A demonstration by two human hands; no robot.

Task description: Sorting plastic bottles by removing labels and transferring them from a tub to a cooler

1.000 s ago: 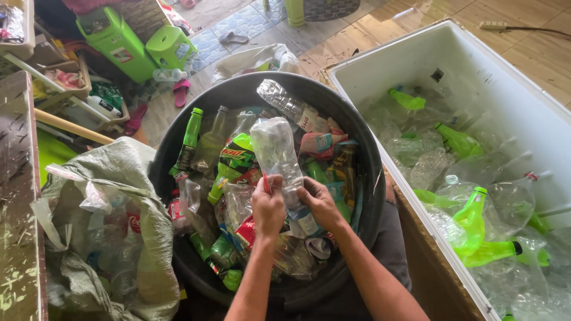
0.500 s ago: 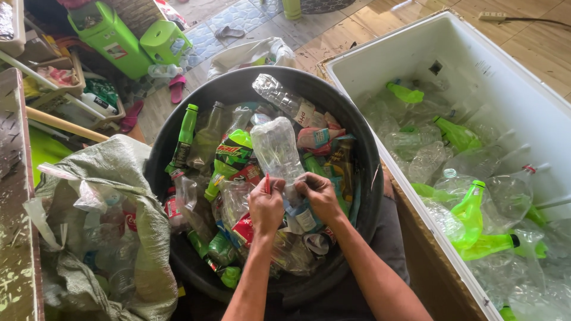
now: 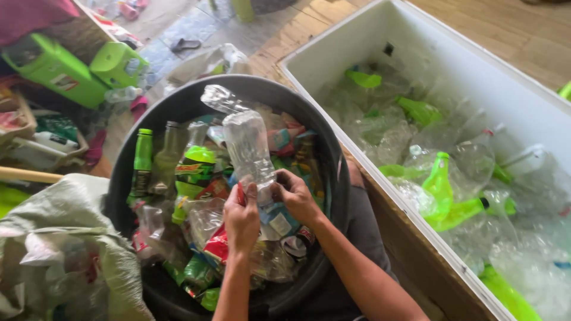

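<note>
Wooden floorboards (image 3: 511,35) run pale and worn behind my work, giving way to grey tiles at the far left. Both my hands are closed around the lower end of a clear plastic bottle (image 3: 247,148), crumpled and ribbed, which stands nearly upright over the round black tub (image 3: 333,178). My left hand (image 3: 241,220) grips it from the left with the thumb pressed against the thin plastic; my right hand (image 3: 296,196) clasps it from the other side, fingers curled in at the base. Under the bottle the tub is heaped with squashed bottles and glossy torn labels in red, green and blue, and a green glass bottle (image 3: 141,163) with a long neck leans against the tub's left wall. Just to my right sits a big white box (image 3: 416,41) with smooth, straight walls, filled with clear crushed bottles and several bright green ones; a green bottle (image 3: 439,187) lies near its middle. At my lower left a woven, pale sack (image 3: 65,238) bulges, soft and wrinkled, touching the tub's rim. Beyond the tub, at the upper left, two lime green plastic crates (image 3: 77,71) stand among loose clutter.
</note>
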